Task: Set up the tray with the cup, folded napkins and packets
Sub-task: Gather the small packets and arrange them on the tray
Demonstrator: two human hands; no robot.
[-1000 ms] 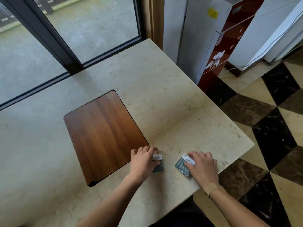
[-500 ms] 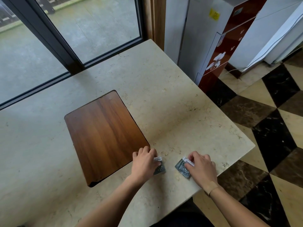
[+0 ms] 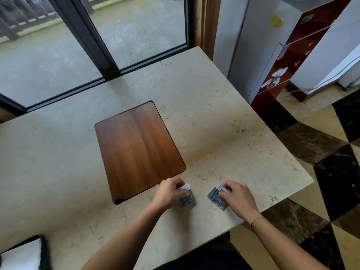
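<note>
A flat brown wooden tray (image 3: pixel 138 149) lies bare on the beige stone table (image 3: pixel 214 117). Just right of the tray's near corner, my left hand (image 3: pixel 170 192) grips a small dark packet with a white top (image 3: pixel 188 197) that rests on the table. A little further right, my right hand (image 3: pixel 236 197) grips a second dark packet (image 3: pixel 215 196), also lying on the table. The two packets sit a hand's width apart. No cup or napkins are in view.
A black-and-white object (image 3: pixel 25 254) sits at the table's near left corner. The table's right edge (image 3: pixel 292 152) drops to a chequered floor. A window runs along the far side. A white and dark red appliance (image 3: pixel 276 61) stands right of the table.
Both hands and packets stay in nearly the same spot by the tray's near corner. The camera has tilted so more of the near table and the corner object show.
</note>
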